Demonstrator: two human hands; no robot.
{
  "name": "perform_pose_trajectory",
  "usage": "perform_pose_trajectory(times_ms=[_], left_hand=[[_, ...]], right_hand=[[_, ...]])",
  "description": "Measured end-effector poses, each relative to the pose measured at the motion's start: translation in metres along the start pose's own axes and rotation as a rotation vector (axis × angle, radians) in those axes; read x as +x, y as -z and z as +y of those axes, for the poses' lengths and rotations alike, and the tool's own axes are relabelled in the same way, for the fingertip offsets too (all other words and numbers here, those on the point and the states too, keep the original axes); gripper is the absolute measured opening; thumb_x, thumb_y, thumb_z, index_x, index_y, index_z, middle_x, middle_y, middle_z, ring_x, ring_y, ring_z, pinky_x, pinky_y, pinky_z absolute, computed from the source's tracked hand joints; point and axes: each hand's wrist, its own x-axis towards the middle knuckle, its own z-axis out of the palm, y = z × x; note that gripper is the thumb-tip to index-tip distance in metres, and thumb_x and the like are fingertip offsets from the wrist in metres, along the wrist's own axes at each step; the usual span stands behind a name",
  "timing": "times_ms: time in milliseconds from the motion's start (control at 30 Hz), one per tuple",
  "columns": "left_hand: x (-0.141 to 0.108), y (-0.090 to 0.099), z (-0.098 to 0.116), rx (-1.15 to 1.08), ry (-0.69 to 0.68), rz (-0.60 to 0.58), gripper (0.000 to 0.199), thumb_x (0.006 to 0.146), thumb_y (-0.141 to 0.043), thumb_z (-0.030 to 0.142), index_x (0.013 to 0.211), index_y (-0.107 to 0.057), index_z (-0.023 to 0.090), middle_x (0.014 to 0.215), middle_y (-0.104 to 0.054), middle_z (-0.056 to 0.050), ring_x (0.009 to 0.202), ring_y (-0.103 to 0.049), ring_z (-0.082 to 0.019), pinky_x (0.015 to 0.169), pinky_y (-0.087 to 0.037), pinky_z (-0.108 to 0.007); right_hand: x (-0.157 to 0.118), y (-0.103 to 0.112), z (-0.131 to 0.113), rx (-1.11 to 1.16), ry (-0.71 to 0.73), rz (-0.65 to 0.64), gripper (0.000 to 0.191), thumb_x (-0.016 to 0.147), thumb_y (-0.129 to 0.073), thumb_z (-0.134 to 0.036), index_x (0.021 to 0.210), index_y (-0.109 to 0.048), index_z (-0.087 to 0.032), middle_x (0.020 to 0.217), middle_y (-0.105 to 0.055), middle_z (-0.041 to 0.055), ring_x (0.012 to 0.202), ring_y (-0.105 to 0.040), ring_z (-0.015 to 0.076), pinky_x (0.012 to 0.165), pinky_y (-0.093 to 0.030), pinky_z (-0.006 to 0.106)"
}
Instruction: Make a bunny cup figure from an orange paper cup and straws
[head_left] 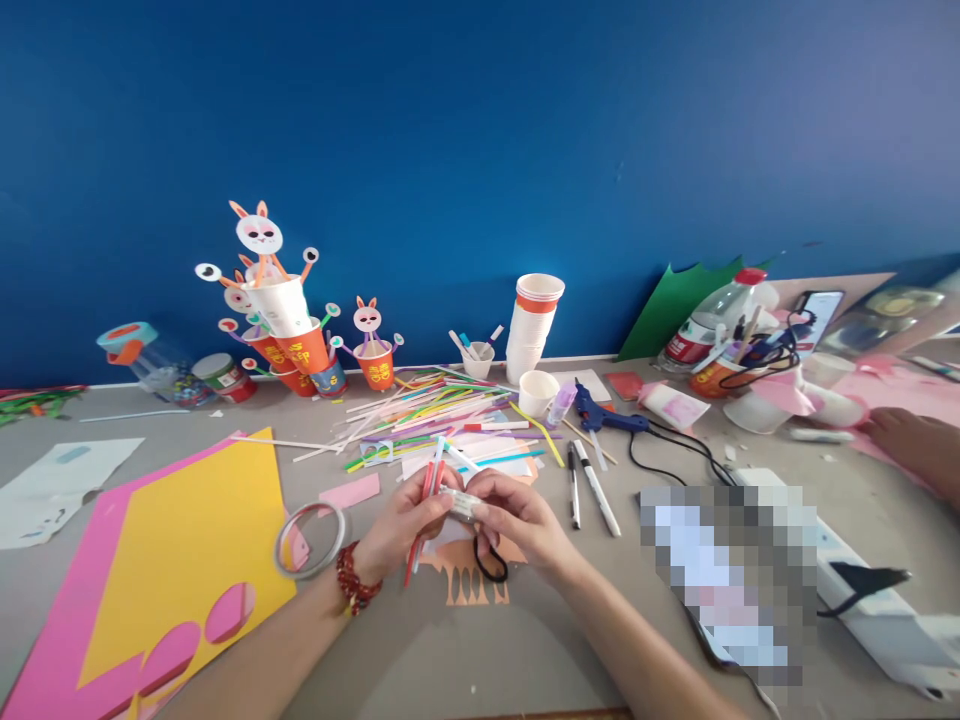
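My left hand [409,515], with a red beaded bracelet at the wrist, is closed around a few thin red and pale straws [435,478] that point up and down through its fingers. Between both hands is a small pale, shiny object [461,503], its kind unclear. Fingers of my right hand [517,515] pinch its other end. A black loop [491,562] hangs under the right fingers; what it belongs to is hidden. Below the hands lies orange paper with cut-out slots [476,587]. Just beyond them spreads a loose pile of coloured straws [442,410].
Yellow card [187,540] and a tape roll [310,540] lie left. Paper-cup rabbits [373,365] and stacked cups [529,335] stand along the blue wall. Right are a glue gun [607,417] with its cable, two pens [598,490], a blurred phone [720,580], a power strip [847,580] and another person's hand [911,445].
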Motion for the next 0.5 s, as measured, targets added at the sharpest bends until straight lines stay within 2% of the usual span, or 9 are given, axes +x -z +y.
perform_pose_trajectory(times_ms=[100, 167, 267, 367, 433, 500], left_hand=[[0.001, 0.004, 0.007, 0.123, 0.034, -0.019, 0.021, 0.085, -0.064, 0.037, 0.086, -0.057, 0.017, 0.082, -0.049, 0.002, 0.048, -0.028, -0.003, 0.043, -0.020, -0.021], [0.001, 0.005, 0.008, 0.106, 0.035, -0.003, 0.020, 0.085, -0.063, 0.036, 0.086, -0.056, 0.017, 0.084, -0.050, 0.002, 0.048, -0.028, -0.003, 0.043, -0.020, -0.020], [0.000, 0.003, 0.003, -0.024, 0.041, 0.042, 0.017, 0.087, -0.059, 0.034, 0.087, -0.054, 0.018, 0.078, -0.047, 0.004, 0.045, -0.023, -0.002, 0.042, -0.018, -0.019], [-0.001, 0.002, -0.002, -0.094, 0.045, 0.001, 0.013, 0.088, -0.056, 0.030, 0.087, -0.052, 0.018, 0.067, -0.040, 0.008, 0.044, -0.018, -0.003, 0.042, -0.018, -0.019], [-0.002, 0.002, 0.000, -0.061, 0.043, -0.051, 0.011, 0.088, -0.054, 0.029, 0.089, -0.052, 0.018, 0.063, -0.036, 0.009, 0.043, -0.019, -0.003, 0.043, -0.018, -0.020], [-0.004, 0.000, 0.006, 0.021, 0.044, -0.051, 0.011, 0.087, -0.054, 0.029, 0.090, -0.052, 0.018, 0.069, -0.041, 0.007, 0.045, -0.024, -0.003, 0.044, -0.019, -0.020]], right_hand=[[0.001, 0.002, 0.000, -0.032, -0.001, -0.021, 0.028, 0.086, -0.070, -0.044, 0.088, -0.067, -0.016, 0.086, -0.056, 0.0004, 0.051, -0.057, 0.0066, 0.046, -0.047, 0.019], [0.001, 0.003, 0.002, -0.048, 0.014, -0.030, 0.029, 0.084, -0.072, -0.044, 0.091, -0.066, -0.017, 0.090, -0.056, 0.0013, 0.052, -0.056, 0.0068, 0.044, -0.048, 0.019], [0.001, 0.005, 0.008, -0.179, 0.137, -0.001, 0.033, 0.078, -0.079, -0.041, 0.100, -0.066, -0.020, 0.099, -0.057, 0.0044, 0.065, -0.058, 0.0111, 0.051, -0.052, 0.021], [0.001, 0.007, 0.014, -0.352, 0.267, 0.047, 0.026, 0.085, -0.073, -0.034, 0.107, -0.068, -0.023, 0.104, -0.059, 0.0079, 0.082, -0.061, 0.0177, 0.058, -0.054, 0.024], [0.001, 0.008, 0.016, -0.403, 0.304, 0.055, 0.021, 0.090, -0.065, -0.029, 0.110, -0.069, -0.025, 0.103, -0.059, 0.0083, 0.082, -0.062, 0.0186, 0.056, -0.054, 0.024], [0.000, 0.008, 0.016, -0.464, 0.345, 0.055, 0.024, 0.090, -0.062, -0.022, 0.112, -0.070, -0.027, 0.100, -0.059, 0.0074, 0.079, -0.062, 0.0178, 0.055, -0.053, 0.024]])
